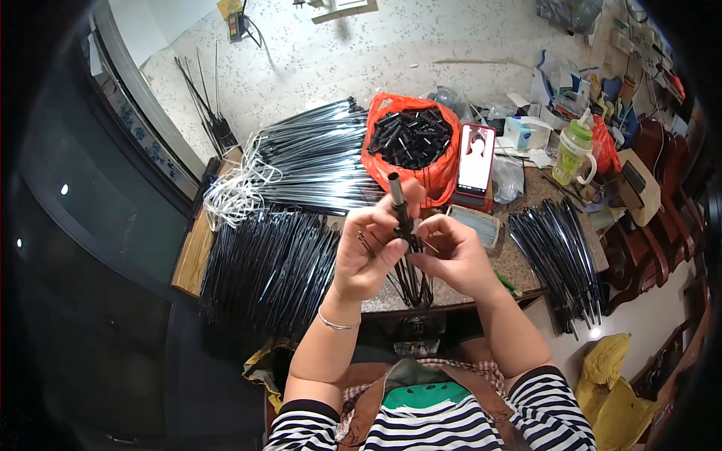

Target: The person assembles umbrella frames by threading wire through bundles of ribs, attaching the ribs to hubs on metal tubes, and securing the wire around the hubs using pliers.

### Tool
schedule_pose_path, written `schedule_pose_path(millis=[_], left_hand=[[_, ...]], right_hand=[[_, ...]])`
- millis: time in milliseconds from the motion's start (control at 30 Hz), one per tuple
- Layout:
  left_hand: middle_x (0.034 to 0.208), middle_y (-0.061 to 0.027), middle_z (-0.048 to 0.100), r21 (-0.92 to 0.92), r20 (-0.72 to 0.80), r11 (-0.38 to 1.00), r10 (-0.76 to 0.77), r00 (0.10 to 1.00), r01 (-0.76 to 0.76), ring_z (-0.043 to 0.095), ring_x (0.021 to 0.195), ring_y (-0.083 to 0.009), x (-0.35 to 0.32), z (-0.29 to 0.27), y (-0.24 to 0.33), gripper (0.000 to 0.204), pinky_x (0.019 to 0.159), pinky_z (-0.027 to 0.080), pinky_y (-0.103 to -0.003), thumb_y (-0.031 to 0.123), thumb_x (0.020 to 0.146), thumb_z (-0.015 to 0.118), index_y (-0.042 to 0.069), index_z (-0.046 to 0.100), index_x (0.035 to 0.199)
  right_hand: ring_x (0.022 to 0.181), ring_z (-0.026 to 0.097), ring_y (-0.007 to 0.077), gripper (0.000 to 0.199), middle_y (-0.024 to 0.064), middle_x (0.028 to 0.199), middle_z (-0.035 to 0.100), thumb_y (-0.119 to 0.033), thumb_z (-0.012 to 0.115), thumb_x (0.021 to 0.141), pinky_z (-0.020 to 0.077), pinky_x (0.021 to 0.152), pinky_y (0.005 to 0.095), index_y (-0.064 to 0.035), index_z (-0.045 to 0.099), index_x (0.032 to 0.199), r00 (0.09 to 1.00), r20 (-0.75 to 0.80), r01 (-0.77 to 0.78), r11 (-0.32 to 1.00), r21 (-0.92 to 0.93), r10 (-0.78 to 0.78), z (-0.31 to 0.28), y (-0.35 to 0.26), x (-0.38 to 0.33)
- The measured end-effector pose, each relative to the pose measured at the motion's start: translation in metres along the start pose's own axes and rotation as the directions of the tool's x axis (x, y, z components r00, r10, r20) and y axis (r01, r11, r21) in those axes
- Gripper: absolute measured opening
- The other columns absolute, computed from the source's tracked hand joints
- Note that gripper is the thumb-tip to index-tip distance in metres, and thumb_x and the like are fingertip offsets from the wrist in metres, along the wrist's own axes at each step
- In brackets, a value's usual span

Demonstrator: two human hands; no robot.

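Note:
Above the table's near edge, my left hand (365, 252) is closed round what looks like an umbrella frame (398, 197), a silver tube with a black collar. The tube stands nearly upright with its open end up, and thin dark ribs hang below the collar. My right hand (459, 259) pinches at the collar from the other side, thumb and fingers together. What lies between its fingertips is too small to make out. Just behind my hands, an orange plastic bag (367, 154) holds many short black plastic pieces (412, 139).
Bundled silver rods (316, 161) with white ties (242, 188) lie at the back left, dark ribs (267, 263) before them. More dark rods (558, 259) overhang the right edge. Behind are a phone (475, 161), a clear tray (475, 225) of thin pieces and a green-lidded bottle (573, 154).

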State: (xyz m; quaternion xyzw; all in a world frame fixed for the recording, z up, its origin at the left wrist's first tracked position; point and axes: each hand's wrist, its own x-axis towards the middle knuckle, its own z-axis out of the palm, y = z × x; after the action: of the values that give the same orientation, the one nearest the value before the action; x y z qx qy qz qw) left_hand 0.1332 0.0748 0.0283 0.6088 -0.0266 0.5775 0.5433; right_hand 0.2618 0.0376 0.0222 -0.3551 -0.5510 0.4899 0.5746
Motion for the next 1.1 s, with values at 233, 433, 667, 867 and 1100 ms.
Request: schedule_pose_path(millis=[233,433,667,867,1100], left_hand=[[0.099,-0.0216,0.046,0.096,-0.123,0.992,-0.071,0.990,0.083,0.050,0.087,-0.0271,-0.003,0.010,0.000,0.026,0.077,0.039,-0.036,-0.011,0.064,0.052,0.002,0.038,0.083],[0.088,-0.0162,0.048,0.228,-0.157,0.973,-0.003,0.988,0.039,0.052,0.081,-0.0226,0.002,0.021,0.009,0.018,0.072,0.043,-0.035,-0.010,0.063,0.053,0.001,0.041,0.071],[0.080,-0.0115,0.046,0.384,-0.230,0.923,0.126,0.965,-0.029,0.051,0.074,-0.0191,-0.002,0.001,-0.005,0.031,0.072,0.042,-0.034,-0.007,0.059,0.060,0.003,0.036,0.076],[0.084,-0.0128,0.048,0.600,0.001,0.783,0.204,0.979,-0.164,0.050,0.079,-0.0177,-0.001,-0.003,0.001,0.033,0.070,0.044,-0.029,-0.003,0.056,0.065,-0.003,0.043,0.081],[0.089,-0.0167,0.050,0.288,-0.028,0.958,0.010,1.000,-0.002,0.050,0.085,-0.0211,-0.016,-0.011,0.016,0.026,0.071,0.044,-0.029,-0.009,0.059,0.059,-0.004,0.047,0.081]], right_hand=[[0.047,0.030,-0.0001,0.023,-0.0056,0.056,0.036,0.003,0.060,0.059,0.0243,0.040,0.0154,-0.0051,0.042,0.073,0.962,-0.078,0.209,0.893,-0.400,-0.260,0.005,-0.013,-0.011],[0.043,0.032,0.0023,0.022,-0.0029,0.053,0.038,0.002,0.057,0.060,0.0278,0.040,0.0168,-0.0024,0.047,0.079,0.944,-0.057,0.265,0.849,-0.457,-0.325,0.007,-0.022,-0.017],[0.052,0.048,0.0073,0.022,0.0065,0.069,0.052,-0.002,0.056,0.067,0.0379,0.046,0.0189,-0.0004,0.051,0.089,0.951,-0.088,0.259,0.921,-0.290,-0.296,0.001,-0.002,-0.012],[0.055,0.049,0.0072,0.019,0.0075,0.070,0.054,0.000,0.053,0.068,0.0387,0.047,0.0193,0.0006,0.054,0.087,0.934,-0.043,0.332,0.909,-0.251,-0.353,-0.004,0.004,-0.006],[0.050,0.049,0.0222,0.032,0.0100,0.063,0.047,0.002,0.054,0.061,0.0400,0.043,0.0285,0.0043,0.047,0.093,0.780,0.240,0.565,0.486,-0.666,-0.578,0.010,-0.010,-0.017]])
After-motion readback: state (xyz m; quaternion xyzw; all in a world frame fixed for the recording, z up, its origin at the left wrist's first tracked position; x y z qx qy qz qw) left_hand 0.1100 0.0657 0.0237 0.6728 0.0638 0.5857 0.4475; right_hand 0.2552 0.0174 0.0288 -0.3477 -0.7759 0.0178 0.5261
